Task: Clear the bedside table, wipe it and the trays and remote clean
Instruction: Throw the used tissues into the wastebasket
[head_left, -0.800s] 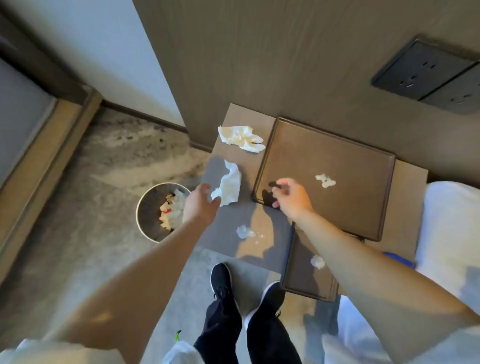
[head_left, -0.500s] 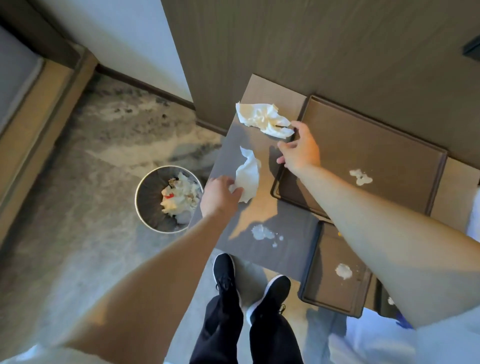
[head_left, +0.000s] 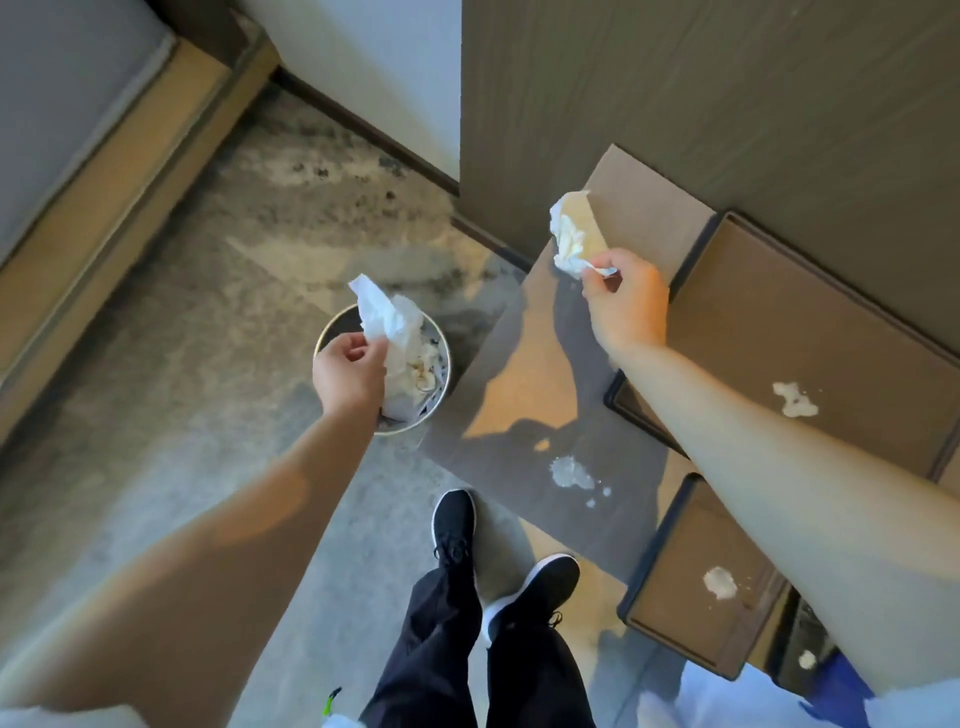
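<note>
My left hand (head_left: 349, 370) pinches a crumpled white tissue (head_left: 387, 317) right above the round waste bin (head_left: 441, 358) on the floor. Over the bedside table's (head_left: 524, 384) far left corner, my right hand (head_left: 626, 301) grips a second crumpled tissue (head_left: 574, 236), lifted off the top. A large brown tray (head_left: 779, 322) lies at the back of the table with a white smear (head_left: 795, 400) on it. Nearer to me, a smaller brown tray (head_left: 685, 582) carries another white blob (head_left: 720, 582). A white spill (head_left: 571, 474) marks the bare tabletop. I see no remote.
The bin holds more crumpled paper. My feet in black shoes (head_left: 454, 530) stand on grey carpet just left of the table. A brown wall panel (head_left: 727, 104) rises behind the table. White bedding (head_left: 727, 696) and a blue item (head_left: 844, 691) sit at the lower right.
My left hand lifted its tissue off the table and carried it left over the bin. My right hand left the big tray's edge and picked up the other tissue.
</note>
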